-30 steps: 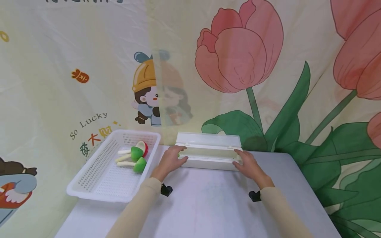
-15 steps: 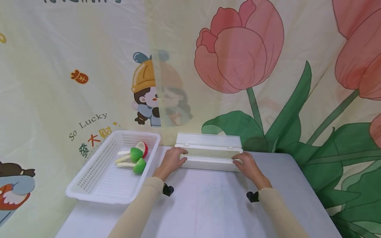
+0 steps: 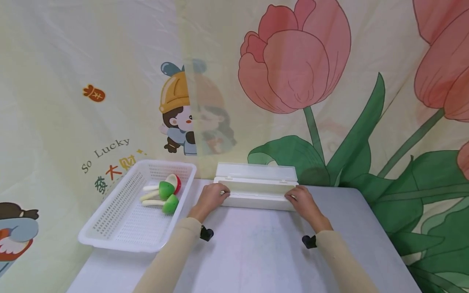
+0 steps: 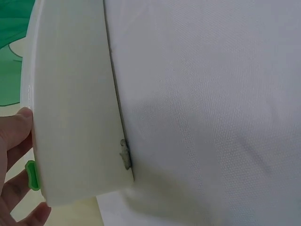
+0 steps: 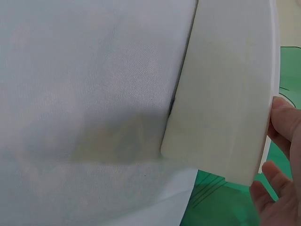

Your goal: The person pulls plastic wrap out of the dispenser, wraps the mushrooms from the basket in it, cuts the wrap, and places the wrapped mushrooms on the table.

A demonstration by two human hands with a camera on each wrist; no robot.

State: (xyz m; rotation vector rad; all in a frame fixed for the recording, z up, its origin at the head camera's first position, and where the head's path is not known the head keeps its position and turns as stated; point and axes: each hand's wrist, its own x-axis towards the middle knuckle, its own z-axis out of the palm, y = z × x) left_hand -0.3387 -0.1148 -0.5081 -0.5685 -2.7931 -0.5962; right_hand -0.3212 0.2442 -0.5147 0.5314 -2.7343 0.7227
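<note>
A long white cling film dispenser (image 3: pixel 261 202) stands at the back of the table, its hinged lid (image 3: pixel 256 171) raised. At its left end, my left hand (image 3: pixel 211 198) pinches the front rim between thumb and forefinger. A green slider (image 4: pixel 32 175) sits on that rim beside the left fingers. My right hand (image 3: pixel 302 200) pinches the same rim at the right end, thumb in front and forefinger behind, the other fingers spread past the corner in the right wrist view. Whether any clear film lies between the fingertips cannot be made out.
Left of the dispenser stands a white perforated basket (image 3: pixel 110 211). In it lie two spoon-shaped things with green heads (image 3: pixel 170 204) and a red one with a white hollow (image 3: pixel 175 183). A printed cloth wall (image 3: pixel 220 40) rises behind the table (image 3: pixel 264 252).
Thumbs and forefingers, earlier apart across the dispenser's opening, have closed together on its front rim. The right hand has shifted slightly left. Lid, basket and its contents stay put.
</note>
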